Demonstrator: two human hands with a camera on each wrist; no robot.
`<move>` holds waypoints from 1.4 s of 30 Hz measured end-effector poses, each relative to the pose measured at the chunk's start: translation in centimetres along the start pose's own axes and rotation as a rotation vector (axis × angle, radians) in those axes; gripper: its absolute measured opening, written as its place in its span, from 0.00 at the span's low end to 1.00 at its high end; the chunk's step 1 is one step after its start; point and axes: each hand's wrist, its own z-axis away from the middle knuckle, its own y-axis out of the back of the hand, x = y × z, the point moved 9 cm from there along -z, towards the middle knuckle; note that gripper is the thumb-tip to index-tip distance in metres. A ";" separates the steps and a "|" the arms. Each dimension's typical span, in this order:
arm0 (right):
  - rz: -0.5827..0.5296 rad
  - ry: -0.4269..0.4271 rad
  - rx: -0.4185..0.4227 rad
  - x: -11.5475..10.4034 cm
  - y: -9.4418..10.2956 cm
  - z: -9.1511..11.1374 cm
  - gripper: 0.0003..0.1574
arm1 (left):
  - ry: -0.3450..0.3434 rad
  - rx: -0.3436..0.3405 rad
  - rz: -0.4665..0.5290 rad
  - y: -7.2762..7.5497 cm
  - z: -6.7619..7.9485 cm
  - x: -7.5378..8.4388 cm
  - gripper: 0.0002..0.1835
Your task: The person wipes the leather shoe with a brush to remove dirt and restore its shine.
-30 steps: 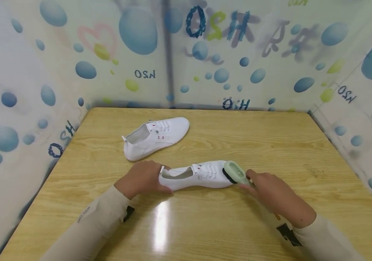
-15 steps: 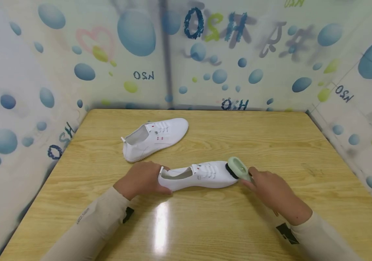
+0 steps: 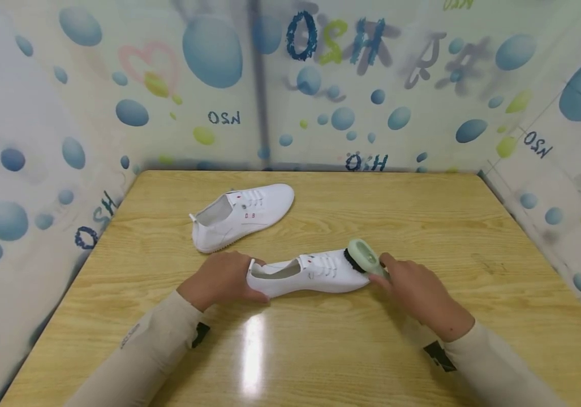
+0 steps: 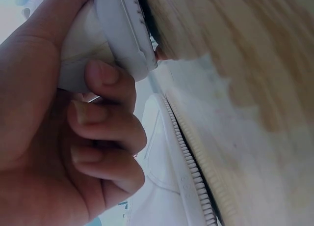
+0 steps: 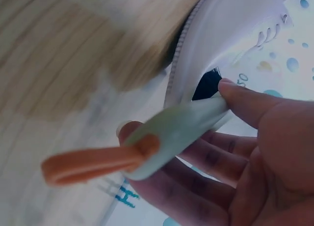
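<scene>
A white lace-up shoe (image 3: pixel 333 277) lies on the table with its toe to the right. My left hand (image 3: pixel 223 278) grips its heel, thumb on the near side; in the left wrist view the fingers (image 4: pixel 105 123) curl at the heel. In my right hand (image 3: pixel 417 291) is a pale green brush (image 3: pixel 363 255), its black bristles against the top of the toe. The right wrist view shows the brush handle (image 5: pixel 184 130) pinched between thumb and fingers, an orange loop (image 5: pixel 93 162) hanging from its end. The bristles are partly hidden behind the thumb there.
A second white shoe (image 3: pixel 265 209) with small red letters rests farther back to the left, toe pointing right. Wood-grain table (image 3: pixel 422 215) lies under everything. Walls (image 3: pixel 290 113) patterned with blue and green drops rise at its back and both sides.
The brush slid right toward the toe tip, then back left and slightly up over the toe, the right hand moving with it. The left hand and both shoes stayed in place.
</scene>
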 end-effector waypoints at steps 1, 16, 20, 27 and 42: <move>-0.007 -0.017 -0.006 0.3 0.0 0.1 0.25 | 0.000 0.000 0.000 0.0 0.0 0.0 0.37; -0.033 0.016 -0.071 -0.1 -0.1 0.2 0.25 | -0.015 0.005 0.010 0.1 -0.1 -0.1 0.36; -0.001 -0.043 -0.057 0.7 -0.1 0.1 0.26 | -0.016 0.003 0.014 -0.1 -0.1 -0.1 0.36; -0.049 -0.017 -0.080 1.1 0.1 1.6 0.20 | -0.011 0.006 0.007 0.0 -0.2 0.0 0.36; -0.027 -0.041 -0.069 1.0 -0.2 -0.5 0.27 | -0.022 -0.001 -0.033 -0.3 -0.2 -0.2 0.37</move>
